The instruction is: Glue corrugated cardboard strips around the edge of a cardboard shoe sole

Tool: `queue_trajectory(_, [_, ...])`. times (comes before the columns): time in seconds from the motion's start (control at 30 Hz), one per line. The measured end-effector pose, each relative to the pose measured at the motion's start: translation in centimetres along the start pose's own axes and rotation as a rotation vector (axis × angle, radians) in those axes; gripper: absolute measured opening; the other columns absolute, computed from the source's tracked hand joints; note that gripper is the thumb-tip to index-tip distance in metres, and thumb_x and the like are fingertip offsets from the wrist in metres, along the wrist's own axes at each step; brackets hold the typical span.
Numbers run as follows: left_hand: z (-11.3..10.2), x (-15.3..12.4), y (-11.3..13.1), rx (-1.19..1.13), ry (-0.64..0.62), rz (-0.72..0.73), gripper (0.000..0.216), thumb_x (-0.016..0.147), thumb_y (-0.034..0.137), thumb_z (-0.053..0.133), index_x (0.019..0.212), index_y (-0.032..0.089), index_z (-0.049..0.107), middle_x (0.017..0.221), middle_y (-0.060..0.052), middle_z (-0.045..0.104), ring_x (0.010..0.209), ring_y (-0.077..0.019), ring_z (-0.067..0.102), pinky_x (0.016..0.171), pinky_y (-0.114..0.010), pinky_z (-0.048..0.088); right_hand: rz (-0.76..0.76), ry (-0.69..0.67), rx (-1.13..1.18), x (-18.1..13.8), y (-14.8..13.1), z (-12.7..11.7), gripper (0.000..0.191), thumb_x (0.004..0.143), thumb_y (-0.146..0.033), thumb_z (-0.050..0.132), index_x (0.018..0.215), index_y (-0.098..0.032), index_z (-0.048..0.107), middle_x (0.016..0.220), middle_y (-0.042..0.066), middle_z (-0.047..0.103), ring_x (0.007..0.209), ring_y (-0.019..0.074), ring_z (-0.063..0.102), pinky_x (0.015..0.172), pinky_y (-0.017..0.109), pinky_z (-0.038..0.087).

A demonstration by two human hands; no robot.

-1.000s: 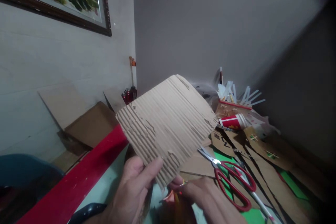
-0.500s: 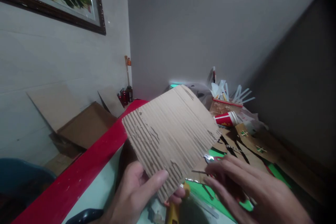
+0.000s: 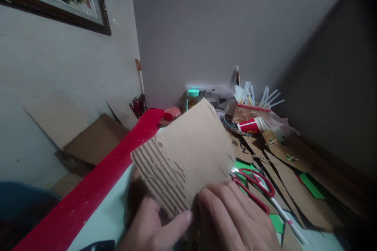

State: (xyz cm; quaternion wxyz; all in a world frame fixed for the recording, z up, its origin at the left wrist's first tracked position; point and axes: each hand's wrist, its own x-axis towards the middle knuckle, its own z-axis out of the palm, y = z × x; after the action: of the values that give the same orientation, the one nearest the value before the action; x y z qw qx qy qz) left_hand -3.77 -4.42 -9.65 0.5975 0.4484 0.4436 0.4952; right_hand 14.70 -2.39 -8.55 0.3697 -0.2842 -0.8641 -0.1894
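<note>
My left hand (image 3: 160, 223) grips a squarish piece of corrugated cardboard (image 3: 194, 149) at its lower corner, thumb on the upper face. The ridges show bare along its left side, and the paper there is torn. My right hand (image 3: 235, 219) is closed on the lower right edge, its fingers bent over the cardboard and the fingertips partly hidden. Red-handled scissors (image 3: 272, 192) lie just beyond my right hand, on green and brown pieces, with a white stick (image 3: 287, 217) beside them.
Cut cardboard strips (image 3: 312, 200) cover the right side of the table. Behind are a red-and-white paper cup (image 3: 250, 126), a box of white strips (image 3: 253, 111) and a jar with a turquoise lid (image 3: 193, 93). A red strip (image 3: 97, 176) runs along the left edge.
My right hand has come left from the scissors onto the cardboard's edge, and the scissors now lie in plain view. The cardboard sits slightly lower and my view has tipped down.
</note>
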Motion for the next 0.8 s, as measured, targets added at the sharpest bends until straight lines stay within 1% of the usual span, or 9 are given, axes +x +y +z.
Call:
queue_trajectory(0.1, [0.2, -0.3, 0.1, -0.007, 0.076, -0.021, 0.028, 0.071, 0.024, 0.081, 0.099, 0.022, 0.078, 0.105, -0.006, 0.08, 0.107, -0.0298, 0.07, 0.099, -0.04, 0.052, 0.066, 0.003, -0.019, -0.2, -0.4, 0.2, 0.015, 0.092, -0.005, 0.051, 0.1, -0.013, 0.06, 0.088, 0.009, 0.069, 0.075, 0.0199, 0.061, 0.065, 0.031, 0.045])
queue_trajectory(0.27, [0.5, -0.4, 0.7, -0.127, 0.016, -0.044, 0.027, 0.073, 0.021, 0.081, 0.099, 0.022, 0.079, 0.109, -0.007, 0.08, 0.108, -0.0281, 0.07, 0.102, -0.039, 0.049, 0.242, 0.017, 0.029, 0.2, 0.3, 0.0, 0.013, 0.09, -0.005, 0.055, 0.093, -0.018, 0.054, 0.081, 0.003, 0.062, 0.072, 0.0148, 0.058, 0.067, 0.027, 0.045])
queue_trajectory(0.37, [0.4, -0.1, 0.9, -0.167, 0.047, -0.037, 0.033, 0.073, 0.024, 0.083, 0.105, 0.019, 0.078, 0.111, -0.009, 0.079, 0.109, -0.0292, 0.069, 0.101, -0.041, 0.05, 0.332, 0.039, 0.049, 0.7, 1.7, -1.2, 0.012, 0.093, -0.01, 0.052, 0.095, -0.022, 0.054, 0.087, 0.002, 0.065, 0.075, 0.0124, 0.062, 0.073, 0.024, 0.048])
queue_trajectory(0.43, [0.3, 0.3, 1.1, -0.192, 0.056, -0.013, 0.03, 0.074, 0.025, 0.083, 0.102, 0.016, 0.079, 0.109, -0.011, 0.079, 0.104, -0.0301, 0.071, 0.098, -0.042, 0.053, 0.363, 0.025, 0.049, 0.5, 3.1, -2.4, 0.012, 0.094, -0.013, 0.05, 0.096, -0.024, 0.055, 0.088, 0.001, 0.066, 0.072, 0.0119, 0.064, 0.066, 0.021, 0.05])
queue_trajectory(0.53, [0.2, 0.8, 1.2, -0.298, 0.102, 0.018, 0.025, 0.073, 0.02, 0.083, 0.098, 0.017, 0.079, 0.101, -0.009, 0.081, 0.099, -0.0269, 0.073, 0.096, -0.037, 0.055, 0.331, -0.2, 0.13, -0.9, 5.6, -4.0, 0.01, 0.095, -0.026, 0.051, 0.086, -0.025, 0.055, 0.068, -0.004, 0.061, 0.051, 0.0105, 0.058, 0.044, 0.019, 0.044])
queue_trajectory(0.6, [0.3, 1.1, 1.3, -0.416, 0.102, 0.022, 0.03, 0.074, 0.016, 0.082, 0.104, 0.02, 0.077, 0.101, -0.005, 0.081, 0.103, -0.0244, 0.072, 0.098, -0.033, 0.054, 0.414, -0.43, 0.174, -1.9, 6.8, -4.1, 0.024, 0.099, -0.033, 0.046, 0.078, -0.026, 0.054, 0.058, -0.005, 0.059, 0.044, 0.0111, 0.056, 0.042, 0.021, 0.042])
queue_trajectory(0.63, [0.3, 1.1, 1.3, -0.464, 0.089, 0.018, 0.032, 0.076, 0.016, 0.08, 0.107, 0.021, 0.076, 0.102, -0.004, 0.08, 0.105, -0.0236, 0.072, 0.098, -0.033, 0.054, 0.445, -0.44, 0.163, -2.2, 7.0, -4.0, 0.027, 0.1, -0.035, 0.045, 0.076, -0.026, 0.054, 0.054, -0.006, 0.058, 0.04, 0.0113, 0.054, 0.039, 0.021, 0.04])
queue_trajectory(0.7, [0.3, 1.0, 1.2, -0.499, 0.066, 0.019, 0.03, 0.078, 0.016, 0.079, 0.107, 0.021, 0.075, 0.103, -0.004, 0.08, 0.105, -0.023, 0.072, 0.095, -0.032, 0.056, 0.455, -0.382, 0.166, -2.2, 6.6, -3.3, 0.025, 0.101, -0.035, 0.046, 0.08, -0.025, 0.056, 0.054, -0.006, 0.059, 0.039, 0.0103, 0.054, 0.038, 0.02, 0.04])
queue_trajectory(0.8, [0.3, 0.8, 1.2, -0.418, 0.073, -0.005, 0.023, 0.075, 0.02, 0.084, 0.097, 0.018, 0.077, 0.098, -0.006, 0.08, 0.099, -0.0235, 0.074, 0.084, -0.029, 0.06, 0.336, -0.198, 0.193, -1.4, 4.9, -2.6, 0.009, 0.1, -0.028, 0.051, 0.092, -0.025, 0.055, 0.065, -0.006, 0.063, 0.048, 0.0083, 0.061, 0.048, 0.017, 0.046])
